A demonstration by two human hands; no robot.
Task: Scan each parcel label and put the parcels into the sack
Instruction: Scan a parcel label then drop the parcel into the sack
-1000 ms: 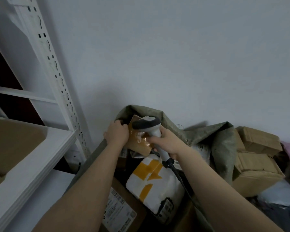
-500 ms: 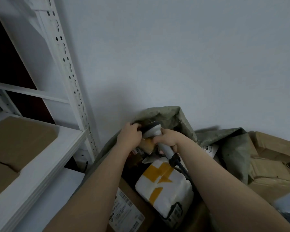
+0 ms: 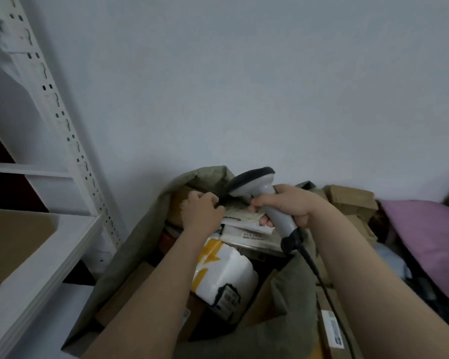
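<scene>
Inside the sack (image 3: 145, 244), brown parcel (image 3: 176, 204) has dropped, ten o'clock of left hand (image 3: 201, 212) gripping white mailer (image 3: 240, 216); right hand (image 3: 289, 206) clutches scanner (image 3: 257, 181): next scan.

head cam | looks forward-down | close over open sack (image 3: 151, 229) | single view

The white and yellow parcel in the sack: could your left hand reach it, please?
Probably yes: the white and yellow parcel lies uncovered in the sack, close by the left hand.

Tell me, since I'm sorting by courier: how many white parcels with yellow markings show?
1: the white-and-yellow parcel lies inside the sack, mid-opening; others may be buried underneath.
</scene>
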